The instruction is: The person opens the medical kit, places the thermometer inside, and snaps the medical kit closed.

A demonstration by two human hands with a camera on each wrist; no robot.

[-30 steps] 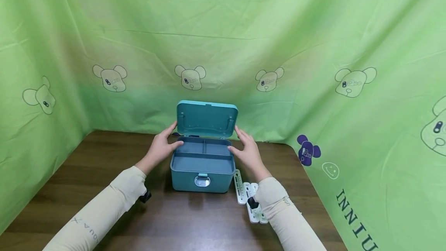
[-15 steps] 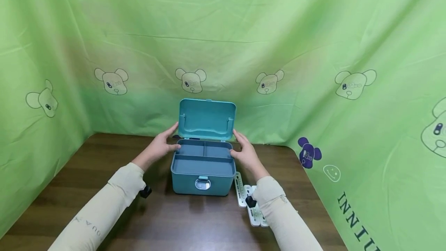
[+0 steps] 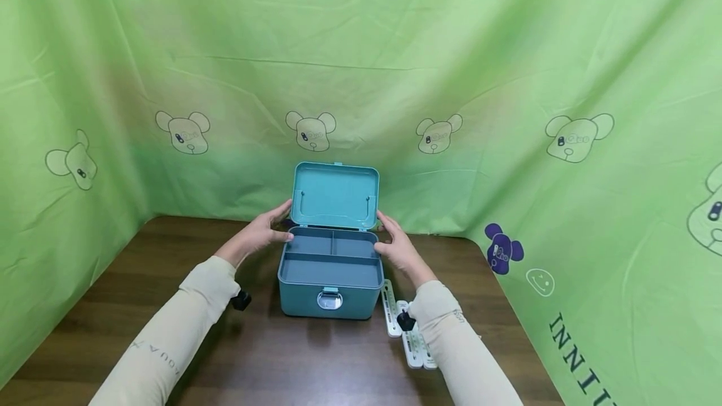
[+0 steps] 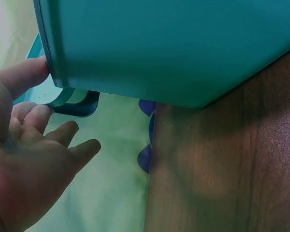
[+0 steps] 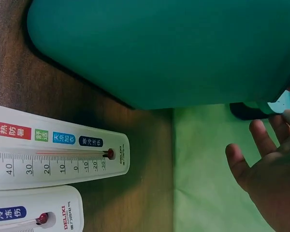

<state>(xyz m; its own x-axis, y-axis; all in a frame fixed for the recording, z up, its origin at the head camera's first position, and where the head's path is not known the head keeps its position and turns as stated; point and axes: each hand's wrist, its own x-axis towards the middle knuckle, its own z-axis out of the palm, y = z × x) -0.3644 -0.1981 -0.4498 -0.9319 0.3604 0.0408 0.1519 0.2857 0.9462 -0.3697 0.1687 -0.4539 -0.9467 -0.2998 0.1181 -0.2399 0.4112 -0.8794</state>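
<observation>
Teal box [image 3: 304, 301] upright on tbl [image 3: 321, 368], nr back, lid [image 3: 336, 193] up, 3-compt. tray [image 3: 331, 269] in top. L hand [image 3: 255, 238] at box's L side, R hand [image 3: 403, 250] at R side: both w/ thumb at rim, fingers apart by lid edges. White thermometers [image 5: 58, 169] on tbl just beside box, R side

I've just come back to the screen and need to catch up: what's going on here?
A person has both hands at a teal box with its lid raised at the back. The left hand and right hand are at opposite sides, fingers by the lid's edges and thumbs at the box's rim. A divided tray shows inside. White thermometers lie on the wooden table to the box's right, partly hidden by the right sleeve in the head view.
</observation>
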